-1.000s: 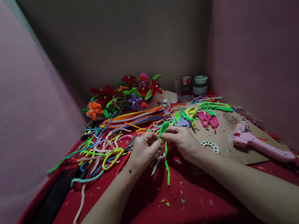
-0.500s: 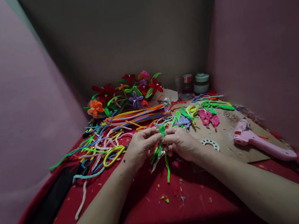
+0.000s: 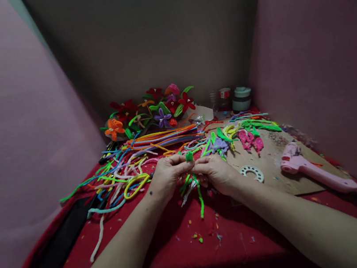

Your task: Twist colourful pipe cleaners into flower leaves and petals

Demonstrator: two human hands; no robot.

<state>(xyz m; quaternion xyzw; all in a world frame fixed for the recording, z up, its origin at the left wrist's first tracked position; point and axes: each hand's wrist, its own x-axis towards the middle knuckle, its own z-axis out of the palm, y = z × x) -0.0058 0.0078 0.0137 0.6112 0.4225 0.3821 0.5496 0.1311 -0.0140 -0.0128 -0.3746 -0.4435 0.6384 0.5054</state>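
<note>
Over a red cloth (image 3: 190, 257), my left hand (image 3: 167, 178) and my right hand (image 3: 217, 170) meet, both pinched on a green pipe cleaner (image 3: 200, 198). Its folded top (image 3: 189, 155) pokes up between my fingertips, and its loose end hangs down toward the cloth. A few white and green strands (image 3: 186, 188) dangle beneath my left hand.
A heap of loose coloured pipe cleaners (image 3: 120, 174) lies to the left, finished pipe-cleaner flowers (image 3: 151, 111) behind. On the brown board (image 3: 271, 173) to the right sit pink and green pieces (image 3: 249, 137), a white ring piece (image 3: 253, 171) and a pink glue gun (image 3: 314, 168). Jars (image 3: 240, 99) stand at the back.
The green top has been folded shorter and now stands as a small stub between my fingertips. Both hands have stayed together in the same spot.
</note>
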